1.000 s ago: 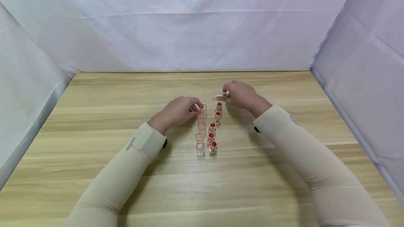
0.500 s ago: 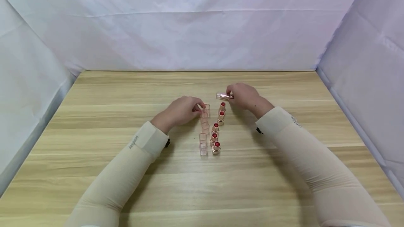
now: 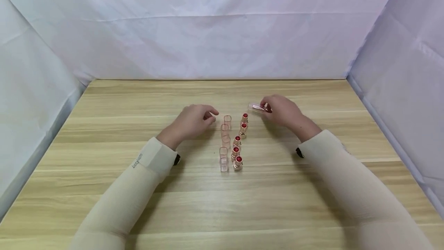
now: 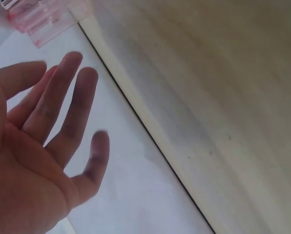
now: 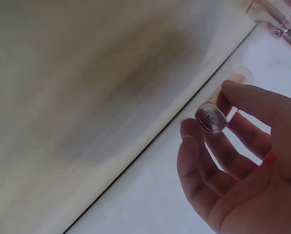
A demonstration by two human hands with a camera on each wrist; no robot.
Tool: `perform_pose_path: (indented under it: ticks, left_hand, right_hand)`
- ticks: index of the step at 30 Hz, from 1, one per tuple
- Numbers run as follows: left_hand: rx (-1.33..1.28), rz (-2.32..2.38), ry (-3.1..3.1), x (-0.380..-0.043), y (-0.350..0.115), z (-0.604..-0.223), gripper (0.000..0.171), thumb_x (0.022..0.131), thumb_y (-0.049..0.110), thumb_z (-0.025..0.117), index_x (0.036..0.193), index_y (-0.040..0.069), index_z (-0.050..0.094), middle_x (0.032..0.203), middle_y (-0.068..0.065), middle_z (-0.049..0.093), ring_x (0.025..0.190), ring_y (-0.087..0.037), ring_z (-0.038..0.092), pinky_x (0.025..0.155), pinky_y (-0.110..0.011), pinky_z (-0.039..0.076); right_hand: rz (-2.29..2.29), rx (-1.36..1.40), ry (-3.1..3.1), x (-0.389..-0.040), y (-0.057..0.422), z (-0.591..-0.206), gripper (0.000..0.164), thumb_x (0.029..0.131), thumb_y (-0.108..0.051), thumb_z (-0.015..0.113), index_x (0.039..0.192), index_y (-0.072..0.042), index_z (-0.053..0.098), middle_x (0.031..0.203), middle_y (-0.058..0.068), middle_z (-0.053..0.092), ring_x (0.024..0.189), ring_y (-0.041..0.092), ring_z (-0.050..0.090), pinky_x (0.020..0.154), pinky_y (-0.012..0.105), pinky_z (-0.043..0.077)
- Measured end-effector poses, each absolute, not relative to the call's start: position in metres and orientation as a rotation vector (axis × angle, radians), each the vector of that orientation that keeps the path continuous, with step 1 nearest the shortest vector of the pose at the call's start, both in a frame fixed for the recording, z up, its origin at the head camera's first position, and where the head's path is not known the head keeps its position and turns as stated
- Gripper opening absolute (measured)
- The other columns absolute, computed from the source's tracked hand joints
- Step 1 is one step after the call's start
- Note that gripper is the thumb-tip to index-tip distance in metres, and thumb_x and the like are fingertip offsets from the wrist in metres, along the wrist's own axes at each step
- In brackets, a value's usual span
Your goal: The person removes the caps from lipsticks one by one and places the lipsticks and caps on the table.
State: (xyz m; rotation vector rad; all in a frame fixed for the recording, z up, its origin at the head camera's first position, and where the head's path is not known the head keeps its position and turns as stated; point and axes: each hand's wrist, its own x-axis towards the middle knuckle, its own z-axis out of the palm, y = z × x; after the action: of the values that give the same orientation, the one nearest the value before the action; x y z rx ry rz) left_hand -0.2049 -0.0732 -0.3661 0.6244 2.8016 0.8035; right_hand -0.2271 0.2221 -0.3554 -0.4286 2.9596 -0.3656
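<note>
My right hand (image 3: 284, 112) pinches a capped lipstick (image 3: 258, 107) between thumb and fingers, its clear cap pointing left in the head view. The round end of its base faces the right wrist camera. My left hand (image 3: 192, 122), holding nothing, has relaxed, spread fingers (image 4: 87, 85) just left of a column of clear pinkish lipstick caps (image 3: 224, 129) standing on the table. Right of these caps runs a column of uncapped red lipsticks (image 3: 244, 128) in gold-toned tubes, standing upright.
Both columns stand near the middle of the wood-grain table (image 3: 222, 207). A white cloth wall (image 3: 215, 45) rises behind the far edge, with another cloth side (image 3: 399, 65) to the right.
My left hand has drawn away from the farthest clear cap to the left, its fingers parting. My right hand has shifted right with the capped lipstick.
</note>
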Motion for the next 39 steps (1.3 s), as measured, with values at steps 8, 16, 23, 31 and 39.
perform_pose_path:
  ticks: [8,16,23,31,39]
  left_hand:
    - [0.680,0.817,2.921,-0.192,-0.075,-0.352,0.025,0.100,0.027,0.058,0.120,0.017,0.070,0.098,0.003,0.077,0.093,-0.014,0.071,0.106,-0.049,0.038]
    - [0.850,0.856,3.084,-0.163,-0.073,-0.340,0.018,0.097,0.024,0.063,0.112,0.020,0.073,0.090,0.005,0.078,0.080,-0.009,0.071,0.101,-0.049,0.039]
    - [1.055,0.768,3.192,-0.142,-0.068,-0.334,0.029,0.092,0.037,0.071,0.115,0.021,0.072,0.099,0.006,0.077,0.090,-0.010,0.072,0.093,-0.045,0.043]
    - [1.275,0.733,3.208,-0.123,-0.063,-0.336,0.044,0.084,0.044,0.078,0.118,0.016,0.072,0.108,0.001,0.077,0.094,-0.016,0.073,0.080,-0.040,0.054]
    - [1.351,0.788,3.211,-0.108,-0.060,-0.337,0.047,0.078,0.047,0.083,0.113,0.018,0.073,0.082,0.005,0.076,0.061,-0.007,0.062,0.056,-0.024,0.046]
  right_hand:
    - [-0.559,-0.487,3.084,-0.189,0.230,-0.343,0.028,0.092,-0.017,0.071,0.118,-0.006,0.068,0.105,0.010,0.068,0.093,0.025,0.065,0.078,0.042,0.053]
    - [-0.637,-0.692,3.153,-0.146,0.216,-0.323,0.027,0.091,-0.015,0.073,0.116,-0.008,0.069,0.098,0.006,0.068,0.088,0.020,0.066,0.074,0.039,0.054]
    - [-0.621,-0.839,3.165,-0.120,0.201,-0.322,0.029,0.086,-0.015,0.079,0.113,-0.011,0.071,0.094,0.000,0.068,0.083,0.013,0.065,0.069,0.032,0.053]
    - [-0.566,-1.068,3.147,-0.104,0.189,-0.324,0.028,0.082,-0.016,0.083,0.109,-0.015,0.073,0.089,-0.006,0.067,0.078,0.008,0.060,0.066,0.026,0.052]
    - [-0.574,-1.233,3.127,-0.091,0.187,-0.322,0.028,0.081,-0.017,0.084,0.108,-0.017,0.074,0.089,-0.006,0.066,0.070,0.007,0.054,0.060,0.022,0.047]
